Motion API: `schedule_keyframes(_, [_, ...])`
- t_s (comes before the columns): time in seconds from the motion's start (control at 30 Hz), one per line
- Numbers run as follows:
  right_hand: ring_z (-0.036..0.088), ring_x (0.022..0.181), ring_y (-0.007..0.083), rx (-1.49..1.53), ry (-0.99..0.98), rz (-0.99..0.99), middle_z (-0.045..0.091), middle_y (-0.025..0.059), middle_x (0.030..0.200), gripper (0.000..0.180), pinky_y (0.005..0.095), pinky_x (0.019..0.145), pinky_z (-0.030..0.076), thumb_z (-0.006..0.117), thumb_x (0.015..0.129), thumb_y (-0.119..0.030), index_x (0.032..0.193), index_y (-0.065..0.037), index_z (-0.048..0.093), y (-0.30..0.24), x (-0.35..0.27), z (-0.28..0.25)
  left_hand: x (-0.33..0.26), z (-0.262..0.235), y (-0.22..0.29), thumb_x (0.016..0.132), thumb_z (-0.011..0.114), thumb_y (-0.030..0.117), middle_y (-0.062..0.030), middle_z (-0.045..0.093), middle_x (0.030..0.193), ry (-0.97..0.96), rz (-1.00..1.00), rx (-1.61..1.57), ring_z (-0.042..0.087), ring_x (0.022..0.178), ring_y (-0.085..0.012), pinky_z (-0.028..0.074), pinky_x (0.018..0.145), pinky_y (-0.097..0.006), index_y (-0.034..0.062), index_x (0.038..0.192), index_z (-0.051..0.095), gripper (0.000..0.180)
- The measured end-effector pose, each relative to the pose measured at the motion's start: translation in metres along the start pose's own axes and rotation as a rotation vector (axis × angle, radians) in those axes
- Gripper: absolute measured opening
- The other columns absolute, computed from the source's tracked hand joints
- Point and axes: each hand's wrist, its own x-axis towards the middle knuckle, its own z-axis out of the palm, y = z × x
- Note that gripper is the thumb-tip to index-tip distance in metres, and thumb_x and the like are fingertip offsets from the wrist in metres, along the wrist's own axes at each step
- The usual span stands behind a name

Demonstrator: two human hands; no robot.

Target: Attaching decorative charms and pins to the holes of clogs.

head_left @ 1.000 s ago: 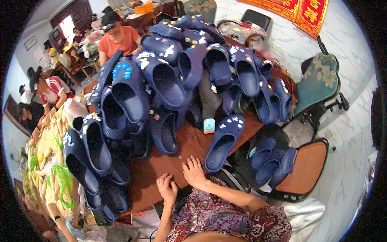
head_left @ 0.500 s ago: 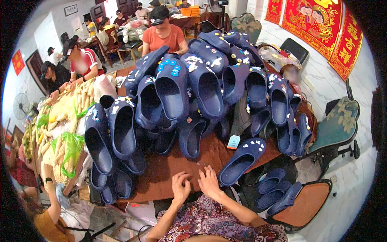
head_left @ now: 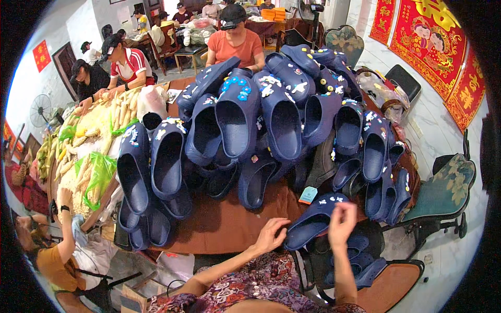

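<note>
Left hand [head_left: 270, 235]: seen with nothing grasped, fingers extended and slightly bent, fingertips directed rightward. Placed just beside the clog's heel end; contact cannot be told.

Right hand [head_left: 342, 224]: fingers curled inward, blurred; whether anything is pinched cannot be told. Held up at the clog's right side, which is partly covered by it; contact likewise unclear.

Clog [head_left: 312, 222]: navy, single, white charms on the toe. Laid at the table's near right edge, opening upward, between the two hands. Long axis set obliquely: heel near and left, toe far and right. The heel is neared by the left hand, the toe half by the right.

Tag [head_left: 308, 195]: light blue and orange, seen just beyond the toe.

Table [head_left: 222, 229]: covered in brown.

Pile [head_left: 284, 125]: navy clogs, many decorated, heaped beyond; openings mostly faced toward the wearer.

Chair [head_left: 392, 284]: brown-seated, at right; more clogs borne on it, partly hidden by the right forearm.
</note>
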Motion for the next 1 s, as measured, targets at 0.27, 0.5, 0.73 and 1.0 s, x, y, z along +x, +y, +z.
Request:
schedule_keyframes(0.27, [0.058,0.093,0.0207,-0.247,0.355,-0.087,0.056,0.0098,0.102,0.014,0.0297,0.079,0.048,0.058,0.092,-0.002,0.105,-0.002,0.06,0.151,0.142,-0.084,0.002,0.035,-0.007,0.089,0.065,0.026,-0.0207,0.05,0.134,-0.318,0.023,-0.03,0.048,0.124,-0.038,0.039,0.106,-0.045,0.0028,0.138,0.047,0.057])
schedule_keyframes(0.5, [0.06,0.095,0.0357,-0.521,0.196,0.129,0.062,0.018,0.098,0.021,0.0444,0.085,0.048,0.064,0.086,-0.017,0.103,-0.004,0.063,0.288,0.227,-0.094,0.007,0.032,-0.008,0.089,0.059,0.02,-0.0223,0.058,0.124,-0.289,-0.052,-0.061,0.055,0.115,-0.0382,0.043,0.1,-0.044,-0.0017,0.13,0.054,0.046])
schedule_keyframes(0.73, [0.067,0.091,0.033,-0.533,0.32,0.23,0.069,0.0173,0.093,0.022,0.044,0.082,0.052,0.063,0.089,-0.019,0.107,-0.006,0.065,0.347,0.283,-0.11,0.012,0.039,-0.003,0.086,0.06,0.014,-0.0232,0.061,0.119,-0.274,-0.066,-0.048,0.057,0.11,-0.0388,0.046,0.096,-0.044,-0.003,0.128,0.055,0.045])
schedule_keyframes(1.0, [0.057,0.114,0.0407,-0.515,0.22,0.424,0.057,0.025,0.124,0.068,0.0444,0.099,0.046,0.076,0.079,-0.031,0.14,-0.017,0.048,0.391,0.338,-0.088,0.012,0.035,-0.004,0.086,0.061,0.014,-0.0222,0.06,0.122,-0.288,-0.065,0.007,0.057,0.11,-0.0383,0.045,0.098,-0.043,-0.002,0.128,0.055,0.045])
